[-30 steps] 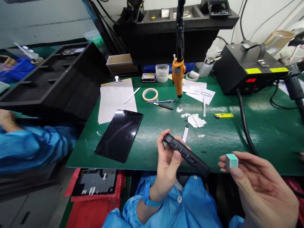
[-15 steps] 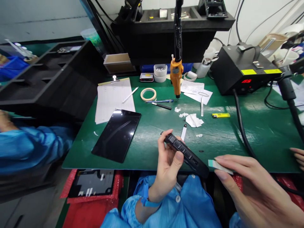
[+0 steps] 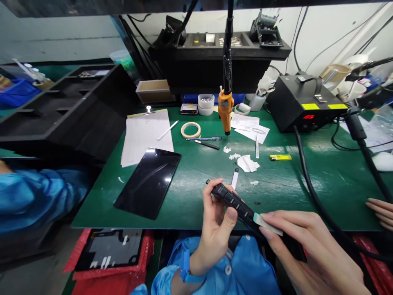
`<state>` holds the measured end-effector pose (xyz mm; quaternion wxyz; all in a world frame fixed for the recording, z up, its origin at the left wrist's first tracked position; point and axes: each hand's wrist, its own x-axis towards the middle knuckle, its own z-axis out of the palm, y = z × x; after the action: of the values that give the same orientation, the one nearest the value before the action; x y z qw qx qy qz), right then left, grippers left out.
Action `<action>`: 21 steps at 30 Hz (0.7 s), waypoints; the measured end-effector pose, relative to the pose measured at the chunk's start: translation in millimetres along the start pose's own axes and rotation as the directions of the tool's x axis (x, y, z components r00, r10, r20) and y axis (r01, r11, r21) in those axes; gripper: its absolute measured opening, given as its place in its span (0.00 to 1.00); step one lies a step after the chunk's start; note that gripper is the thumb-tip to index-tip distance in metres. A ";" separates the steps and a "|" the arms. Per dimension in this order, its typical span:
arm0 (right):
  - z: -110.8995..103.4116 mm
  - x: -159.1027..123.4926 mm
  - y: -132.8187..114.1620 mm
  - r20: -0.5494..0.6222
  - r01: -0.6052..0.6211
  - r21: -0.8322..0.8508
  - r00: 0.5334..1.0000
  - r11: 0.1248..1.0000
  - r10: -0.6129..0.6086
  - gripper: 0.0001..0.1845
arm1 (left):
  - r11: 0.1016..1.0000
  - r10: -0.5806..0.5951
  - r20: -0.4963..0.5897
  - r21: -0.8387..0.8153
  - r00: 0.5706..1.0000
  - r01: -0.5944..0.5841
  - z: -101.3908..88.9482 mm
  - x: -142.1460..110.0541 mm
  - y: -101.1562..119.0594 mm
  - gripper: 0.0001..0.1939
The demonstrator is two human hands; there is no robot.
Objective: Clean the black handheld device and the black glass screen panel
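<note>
My left hand (image 3: pixel 215 229) is wrapped round a black handheld device (image 3: pixel 232 200) with a row of buttons along its edge, tilted down to the right above the table's front edge. Between thumb and fingers my right hand (image 3: pixel 313 241) pinches a small pale strip (image 3: pixel 268 225) with a green end. That green end overlaps the device's lower side in the picture; whether it touches I cannot tell. Just beyond the device lies a white-bodied tool with a black tip (image 3: pixel 235 179). A dark glossy screen panel (image 3: pixel 149 182) lies to the left.
An orange electric screwdriver (image 3: pixel 226 110) hangs over the green table (image 3: pixel 196 205). Paper scraps (image 3: pixel 248 163), a yellow cutter (image 3: pixel 280 157), pens and a tape roll (image 3: pixel 190 130) lie around. A black cable (image 3: pixel 307 168) runs from a box-shaped station (image 3: pixel 303 102). Another person's hand (image 3: pixel 380 211) rests at right.
My right hand has moved left with the strip, bringing its green end over the device's lower part. My left hand still holds the device. The view has shifted slightly.
</note>
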<state>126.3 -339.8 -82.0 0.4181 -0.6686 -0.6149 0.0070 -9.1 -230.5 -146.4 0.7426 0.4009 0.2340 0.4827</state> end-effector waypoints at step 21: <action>12.0 5.5 -11.5 -0.101 0.007 -0.025 0.995 1.000 -0.009 0.06 | 0.996 -0.058 -0.187 0.053 0.981 0.069 2.2 -4.6 6.8 0.30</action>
<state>112.0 -329.9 -80.5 0.4403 -0.6707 -0.5958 -0.0361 -13.0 -234.0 -139.8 0.7204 0.3687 0.3289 0.4868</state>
